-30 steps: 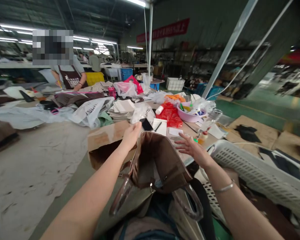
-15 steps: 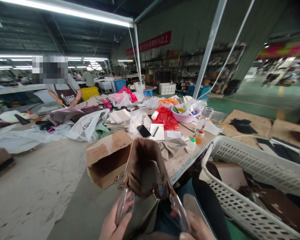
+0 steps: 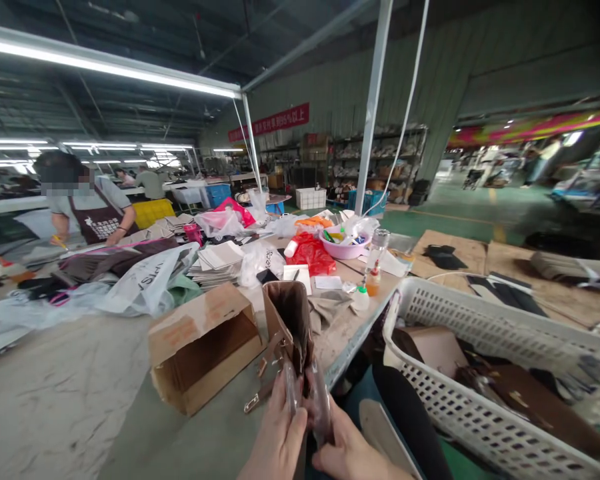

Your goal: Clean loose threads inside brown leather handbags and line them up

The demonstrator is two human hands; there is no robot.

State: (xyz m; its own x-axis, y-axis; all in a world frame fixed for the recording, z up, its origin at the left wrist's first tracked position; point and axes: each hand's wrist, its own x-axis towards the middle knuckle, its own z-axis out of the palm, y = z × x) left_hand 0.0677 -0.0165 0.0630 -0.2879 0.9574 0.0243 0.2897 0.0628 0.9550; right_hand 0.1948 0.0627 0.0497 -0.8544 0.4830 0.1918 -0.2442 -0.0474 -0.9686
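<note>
A brown handbag (image 3: 286,310) stands at the table edge before me, its top gaping at the far end and narrowed at the near end. Clear plastic covers the two handles. My left hand (image 3: 279,423) is closed round the left handle, and my right hand (image 3: 347,437) grips the right handle (image 3: 321,400), close beside it. A strap with a metal buckle (image 3: 251,403) hangs from the bag's left side. Left of the bag lies an open cardboard box (image 3: 200,353), its dark inside facing me. The bag's lower part is hidden behind my hands.
At right stands a white perforated basket (image 3: 445,393) with brown bags inside. Beyond the handbag lie a red plastic bag (image 3: 313,255), a pink basin (image 3: 347,248), a green-capped bottle (image 3: 361,299) and stacked pale pieces (image 3: 217,263). A co-worker in an apron (image 3: 100,217) stands far left.
Both hands have come together, bringing the two handles close and narrowing the bag's mouth. The buckled strap now hangs out at the left. My view has shifted to the right.
</note>
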